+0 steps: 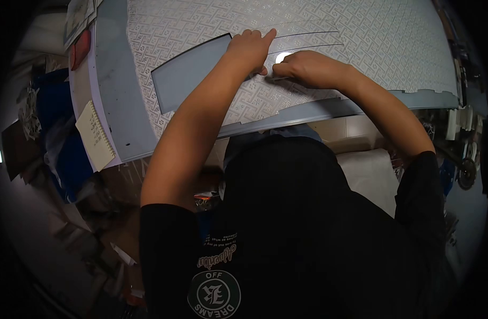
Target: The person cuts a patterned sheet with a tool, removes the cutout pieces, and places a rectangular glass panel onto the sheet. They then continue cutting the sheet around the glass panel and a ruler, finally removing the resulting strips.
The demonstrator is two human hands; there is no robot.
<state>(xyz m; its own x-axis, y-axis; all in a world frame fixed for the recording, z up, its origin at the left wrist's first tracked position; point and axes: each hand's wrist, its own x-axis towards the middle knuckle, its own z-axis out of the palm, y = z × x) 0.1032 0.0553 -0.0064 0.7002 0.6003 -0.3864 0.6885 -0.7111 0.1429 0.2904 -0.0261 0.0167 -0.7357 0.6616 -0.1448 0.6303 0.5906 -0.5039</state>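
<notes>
Patterned sheet (361, 42), white with a woven geometric print: lies flat over the grey table (116, 101), fills the upper centre and upper right of the frame. Its near edge runs along the table's front rim, centre of frame.

Nearest the camera: black T-shirt (307, 239) with a round printed logo, lower half of frame. Both bare forearms extend from it up toward the sheet.

Left of frame, mid-height: a spiral notepad (95, 135) hangs over the table's left edge. Below and left of it, dark clutter on the floor, too dim to identify.

Upper centre: left hand (249, 50) rests on the sheet, fingers extended and pressed flat, index finger pointing toward the upper right. It holds nothing; it pins the sheet down. A rectangular cut-out (193, 72) in the sheet shows bare grey table just left of this hand; the hand's heel touches the cut-out's right end.

Right hand (307, 69) sits just beside the left, fingers curled tight and pinched at a small bright spot (282, 56) between the two hands. Whether it grips a tool or the sheet itself, I cannot tell.

Beyond the hands: a thin curved line (313, 34) runs across the sheet toward the upper right.

Far upper left: a red object (80, 48) at the table's edge.
</notes>
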